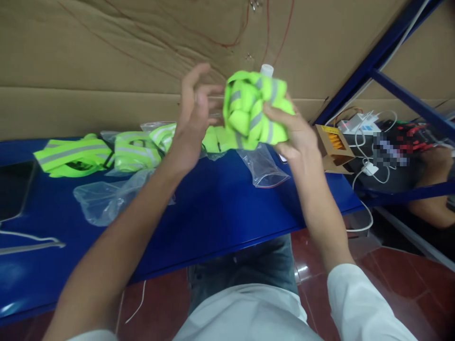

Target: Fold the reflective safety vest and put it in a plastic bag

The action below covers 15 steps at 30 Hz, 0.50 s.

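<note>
Both hands are raised above the blue table point(213, 208). The right hand point(295, 130) grips one bunched neon-yellow vest with grey reflective bands point(254, 109), fingers curled round its right and lower side, thumb across the front. The vest sits high in the frame, at about 12 o'clock from the table's middle, clear of the surface. The left hand point(194, 118) stands just to the 9 o'clock side of the vest with fingers spread and loosely bent, gripping nothing; whether its fingertips touch the cloth is hard to tell, as motion blurs them.

On the table, at 10 o'clock from the hands, lie more folded vests of the same colour: one bare vest point(73, 156) farthest left, then what look like two or three others, one of them a bagged vest point(133, 151) in clear plastic, though they overlap and the count is uncertain. Two empty clear plastic bags show: a crumpled bag point(106, 199) at 8 o'clock below the left forearm, and a flat zip bag point(265, 168) at 6 o'clock, just under the held vest.

At 3 o'clock, on the table's right end, stands one open cardboard box point(332, 144) with orange contents. Beyond it lie white cables point(369, 156), and another person's forearm point(432, 189) rests at the far right.
</note>
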Tool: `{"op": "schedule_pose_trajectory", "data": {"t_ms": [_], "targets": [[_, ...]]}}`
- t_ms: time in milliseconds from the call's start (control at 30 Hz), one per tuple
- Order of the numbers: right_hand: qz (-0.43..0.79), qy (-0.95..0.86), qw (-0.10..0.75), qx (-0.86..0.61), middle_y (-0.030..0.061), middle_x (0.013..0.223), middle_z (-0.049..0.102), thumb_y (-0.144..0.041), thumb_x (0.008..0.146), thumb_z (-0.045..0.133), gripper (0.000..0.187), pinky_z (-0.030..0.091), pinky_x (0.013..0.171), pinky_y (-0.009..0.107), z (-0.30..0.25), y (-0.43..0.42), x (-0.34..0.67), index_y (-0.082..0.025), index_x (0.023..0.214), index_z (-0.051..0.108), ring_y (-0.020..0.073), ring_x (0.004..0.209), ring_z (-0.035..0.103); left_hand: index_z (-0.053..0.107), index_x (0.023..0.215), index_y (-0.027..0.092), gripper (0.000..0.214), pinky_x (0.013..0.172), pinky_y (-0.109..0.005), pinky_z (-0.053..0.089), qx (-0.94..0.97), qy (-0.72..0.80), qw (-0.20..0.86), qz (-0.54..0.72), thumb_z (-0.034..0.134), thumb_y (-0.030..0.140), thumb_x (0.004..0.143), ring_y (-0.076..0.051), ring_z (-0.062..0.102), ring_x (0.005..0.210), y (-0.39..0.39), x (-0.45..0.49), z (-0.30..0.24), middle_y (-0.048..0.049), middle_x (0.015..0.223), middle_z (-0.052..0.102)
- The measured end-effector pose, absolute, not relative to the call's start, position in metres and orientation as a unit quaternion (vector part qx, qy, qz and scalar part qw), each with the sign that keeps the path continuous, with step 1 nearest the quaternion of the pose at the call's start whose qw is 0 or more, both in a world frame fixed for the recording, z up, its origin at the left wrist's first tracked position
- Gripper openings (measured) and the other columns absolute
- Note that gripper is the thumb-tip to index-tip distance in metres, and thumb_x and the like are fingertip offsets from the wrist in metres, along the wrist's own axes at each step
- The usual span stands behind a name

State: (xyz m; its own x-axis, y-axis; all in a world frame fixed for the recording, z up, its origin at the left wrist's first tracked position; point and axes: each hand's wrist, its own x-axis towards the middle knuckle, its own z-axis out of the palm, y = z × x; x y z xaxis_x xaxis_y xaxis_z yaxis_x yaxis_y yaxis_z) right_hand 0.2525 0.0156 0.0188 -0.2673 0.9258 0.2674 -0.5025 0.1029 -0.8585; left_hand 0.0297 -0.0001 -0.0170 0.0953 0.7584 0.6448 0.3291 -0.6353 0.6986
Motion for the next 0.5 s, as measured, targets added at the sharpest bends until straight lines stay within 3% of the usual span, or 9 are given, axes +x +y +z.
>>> {"op": "schedule_pose_trajectory", "data": {"t_ms": [33,100,133,200,300,367,500], "targets": [[0.614,-0.479,0.584,-0.23,-0.0082,0.109,0.085,-0.026,0.064,0.1,0.069,0.067,0.106,0.044,0.022,0.013,0.267,-0.04,0.126,0.071,0.0271,0.117,0.078,0.047,0.151,0.031,0.049,0.086,-0.035,0.062,0.701,0.372,0.221,0.567,0.031,0.062,0.116,-0.022,0.073,0.11,-0.004,0.041,-0.024,-0.0109,0.136,0.068],[0.574,-0.462,0.623,-0.262,-0.0067,0.113,0.086,-0.027,0.062,0.1,0.076,0.064,0.113,0.048,0.028,0.006,0.296,-0.046,0.129,0.072,0.0322,0.137,0.071,0.067,0.119,0.022,0.035,0.088,-0.038,0.06,0.762,0.397,0.192,0.474,0.062,0.056,0.108,-0.022,0.071,0.094,-0.017,0.066,-0.039,-0.0069,0.106,0.073],[0.552,-0.455,0.641,-0.278,-0.0059,0.113,0.086,-0.03,0.064,0.099,0.072,0.064,0.114,0.049,0.028,0.002,0.309,-0.047,0.129,0.072,0.0322,0.143,0.068,0.07,0.112,0.021,0.031,0.092,-0.041,0.06,0.8,0.405,0.17,0.409,0.07,0.051,0.103,-0.024,0.071,0.094,-0.025,0.08,-0.047,-0.0064,0.101,0.072],[0.517,-0.452,0.662,-0.301,-0.003,0.117,0.085,-0.037,0.068,0.096,0.062,0.064,0.115,0.05,0.022,-0.004,0.328,-0.044,0.126,0.073,0.0312,0.147,0.065,0.071,0.116,0.015,0.041,0.102,-0.048,0.058,0.862,0.396,0.111,0.297,0.082,0.049,0.094,-0.033,0.069,0.112,-0.04,0.104,-0.063,-0.0131,0.114,0.072],[0.502,-0.469,0.655,-0.314,0.0,0.124,0.082,-0.039,0.069,0.096,0.052,0.066,0.109,0.049,0.004,-0.01,0.337,-0.038,0.116,0.074,0.0317,0.139,0.07,0.072,0.104,0.015,0.01,0.096,-0.042,0.058,0.888,0.405,0.072,0.203,0.065,0.022,0.103,-0.03,0.071,0.107,-0.053,0.12,-0.079,-0.0122,0.104,0.074],[0.526,-0.492,0.617,-0.317,-0.0003,0.121,0.081,-0.037,0.067,0.098,0.052,0.069,0.102,0.048,-0.006,-0.011,0.33,-0.035,0.114,0.074,0.0309,0.123,0.077,0.07,0.099,0.015,0.017,0.084,-0.037,0.057,0.872,0.442,0.068,0.2,0.054,0.01,0.101,-0.026,0.073,0.092,-0.056,0.112,-0.082,-0.0113,0.095,0.074],[0.604,-0.549,0.492,-0.301,-0.0025,0.103,0.078,-0.033,0.065,0.101,0.054,0.069,0.082,0.04,-0.009,-0.017,0.294,-0.031,0.112,0.075,0.0233,0.091,0.078,0.06,0.082,0.02,0.011,0.065,-0.034,0.049,0.783,0.533,0.06,0.315,0.061,0.01,0.088,-0.022,0.066,0.068,-0.06,0.07,-0.074,-0.0052,0.076,0.069]]}}
